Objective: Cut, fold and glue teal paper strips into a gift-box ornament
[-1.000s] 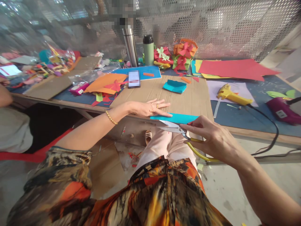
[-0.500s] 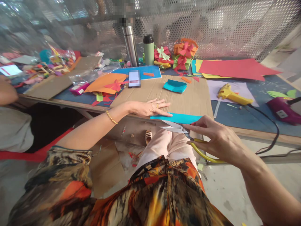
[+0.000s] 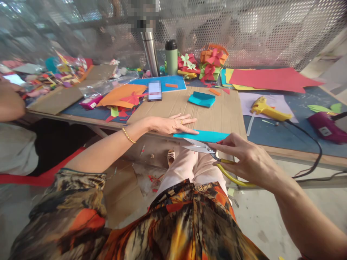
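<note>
A strip of bright blue paper lies along the front edge of a cardboard sheet. My left hand rests flat there with its fingers spread, the index fingertip touching the paper's left part. With my right hand I hold yellow-handled scissors at the table edge, their blades pointing left just below the strip. My right thumb and index finger are at the strip's right end, which they partly hide. Farther back on the cardboard sits a folded teal paper piece.
A yellow glue gun with a black cord lies on the right. Behind are red paper sheets, a green bottle, a steel flask and paper-flower boxes. A phone is at the back. Another person's arm shows at left.
My right hand and the scissors have shifted slightly left along the strip. My left hand has stayed in place. The other person's arm at far left has moved a little.
</note>
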{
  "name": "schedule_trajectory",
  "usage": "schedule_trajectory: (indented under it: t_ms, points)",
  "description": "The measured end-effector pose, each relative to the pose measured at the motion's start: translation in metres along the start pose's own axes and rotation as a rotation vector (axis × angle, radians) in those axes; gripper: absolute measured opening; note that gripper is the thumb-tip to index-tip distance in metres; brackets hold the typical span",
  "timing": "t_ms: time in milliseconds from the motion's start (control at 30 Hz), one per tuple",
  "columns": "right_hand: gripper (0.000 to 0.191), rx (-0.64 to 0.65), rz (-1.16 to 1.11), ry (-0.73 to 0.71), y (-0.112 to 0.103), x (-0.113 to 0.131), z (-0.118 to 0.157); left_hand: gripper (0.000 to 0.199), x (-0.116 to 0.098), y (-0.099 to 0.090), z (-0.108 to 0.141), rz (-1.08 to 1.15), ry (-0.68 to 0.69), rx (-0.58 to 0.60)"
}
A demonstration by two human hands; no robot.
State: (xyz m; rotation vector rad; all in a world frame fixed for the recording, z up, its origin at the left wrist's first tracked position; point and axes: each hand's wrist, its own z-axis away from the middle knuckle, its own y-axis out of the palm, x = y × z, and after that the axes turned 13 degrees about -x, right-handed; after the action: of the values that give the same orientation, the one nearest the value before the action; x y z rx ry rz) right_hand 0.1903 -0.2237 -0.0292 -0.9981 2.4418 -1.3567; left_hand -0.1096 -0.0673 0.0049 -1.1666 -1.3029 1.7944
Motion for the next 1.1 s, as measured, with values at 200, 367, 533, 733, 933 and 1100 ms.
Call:
schedule_trajectory:
  t_ms: [200,367,533,733,933,1100]
  points:
    - [0.04,-0.038,0.022,-0.028,-0.001,0.004,0.0,0.073,-0.002,-0.001,-0.001,0.005,0.005,-0.018]
    - [0.038,-0.082,0.08,-0.088,-0.002,0.008,0.0,0.077,-0.001,0.0,-0.002,-0.006,-0.009,0.007]
    - [0.036,-0.092,0.127,-0.12,-0.004,0.01,0.001,0.075,-0.001,0.0,-0.001,0.004,-0.015,0.004]
    - [0.036,-0.087,0.161,-0.108,-0.005,0.014,0.002,0.077,-0.001,0.0,0.0,0.008,-0.014,0.002]
    - [0.034,-0.078,0.171,-0.069,-0.005,0.017,0.004,0.076,0.0,0.001,-0.001,0.006,0.001,-0.015]
    - [0.037,-0.081,0.076,-0.046,-0.008,0.021,0.005,0.075,0.0,0.001,-0.001,0.009,0.002,-0.018]
